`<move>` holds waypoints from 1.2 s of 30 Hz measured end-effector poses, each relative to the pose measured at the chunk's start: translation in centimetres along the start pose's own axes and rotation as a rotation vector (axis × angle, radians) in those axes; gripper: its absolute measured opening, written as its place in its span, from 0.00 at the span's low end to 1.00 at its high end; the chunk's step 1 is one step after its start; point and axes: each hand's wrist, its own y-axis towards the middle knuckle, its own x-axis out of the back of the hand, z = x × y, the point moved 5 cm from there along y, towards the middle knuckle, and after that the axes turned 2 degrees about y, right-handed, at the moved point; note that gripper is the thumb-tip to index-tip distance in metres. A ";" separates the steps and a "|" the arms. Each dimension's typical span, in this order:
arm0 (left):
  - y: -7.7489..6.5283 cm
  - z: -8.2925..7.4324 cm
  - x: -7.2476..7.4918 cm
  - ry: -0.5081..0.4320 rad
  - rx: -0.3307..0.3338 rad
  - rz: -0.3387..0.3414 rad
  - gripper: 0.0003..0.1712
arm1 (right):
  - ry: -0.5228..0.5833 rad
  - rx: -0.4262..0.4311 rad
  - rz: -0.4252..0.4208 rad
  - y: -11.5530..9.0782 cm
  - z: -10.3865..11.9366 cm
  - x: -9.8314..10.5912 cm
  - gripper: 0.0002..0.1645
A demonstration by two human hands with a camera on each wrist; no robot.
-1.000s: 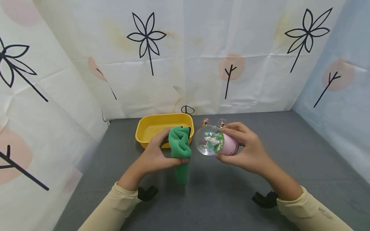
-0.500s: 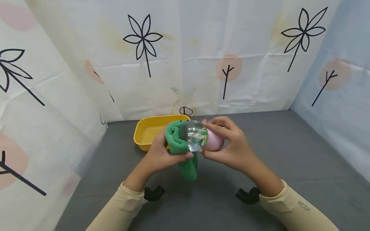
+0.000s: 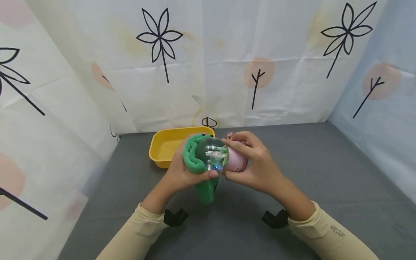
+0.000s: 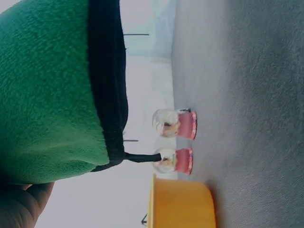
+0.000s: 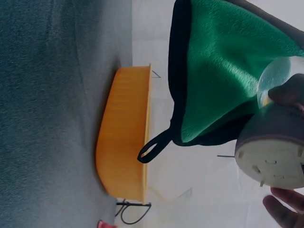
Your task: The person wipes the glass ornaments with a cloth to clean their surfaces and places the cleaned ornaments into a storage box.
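My right hand point(image 3: 256, 162) grips the pink base of a snow globe point(image 3: 235, 159), held sideways with its clear dome pointing left. White and green figures show inside the dome. In my left hand point(image 3: 182, 173) is a green cloth point(image 3: 195, 159) with black edging, pressed around the end of the dome. A fold of the cloth hangs below the thumb. The right wrist view shows the underside of the globe's base point(image 5: 270, 164) and the cloth's black hanging loop point(image 5: 156, 146). Both hands are above the grey table.
A yellow tub point(image 3: 156, 159) stands behind my left hand. Two more pink-based snow globes point(image 4: 186, 124) stand on the table point(image 4: 247, 114), mostly hidden in the head view. Patterned white sheets point(image 3: 227, 94) enclose the back and sides.
The snow globe has moved left in my right hand, from apart to against the cloth. My left hand has brought the cloth around the dome.
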 end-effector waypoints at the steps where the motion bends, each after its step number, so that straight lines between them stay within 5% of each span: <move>1: -0.1 0.1 0.0 -0.007 0.000 -0.005 0.59 | 0.015 -0.005 0.007 -0.1 -0.1 -0.1 0.44; 9: -0.4 0.1 -0.4 -0.033 -0.010 -0.038 0.63 | 0.143 -0.024 0.079 -0.2 -0.9 -0.7 0.40; 19: -0.5 -0.1 -0.7 -0.031 0.030 -0.019 0.57 | 0.348 -0.280 0.278 -0.4 -2.3 -1.0 0.28; 29: -0.6 -0.5 -0.4 -0.005 -0.017 -0.078 0.56 | 0.359 -0.338 0.179 -0.9 -1.9 -1.1 0.39; 36: -0.7 -0.6 0.1 0.027 -0.007 -0.154 0.60 | 0.370 -0.282 0.191 -0.9 -1.7 -1.3 0.46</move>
